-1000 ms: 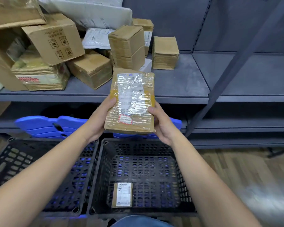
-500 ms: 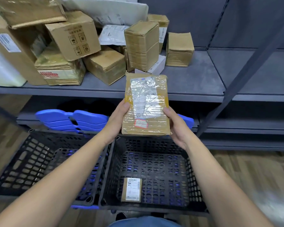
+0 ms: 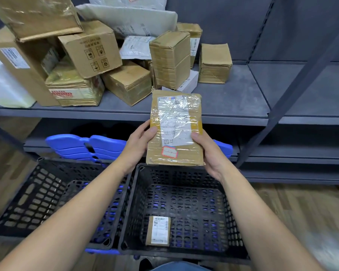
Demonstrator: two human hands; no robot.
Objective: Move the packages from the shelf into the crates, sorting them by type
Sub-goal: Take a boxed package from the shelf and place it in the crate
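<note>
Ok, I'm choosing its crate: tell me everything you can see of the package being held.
The package is flat brown cardboard wrapped in crinkled clear tape, with a white shipping label on its face and a small red-bordered sticker near the bottom. It is held upright, face to the camera, before the shelf and above the right-hand black crate. The left hand and right hand grip its sides, thumbs on the face.

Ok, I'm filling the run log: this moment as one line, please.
phase: sorting | left hand: grips flat taped box | right hand: grips same box | box: between shelf and right crate | crate holds one small box
</note>
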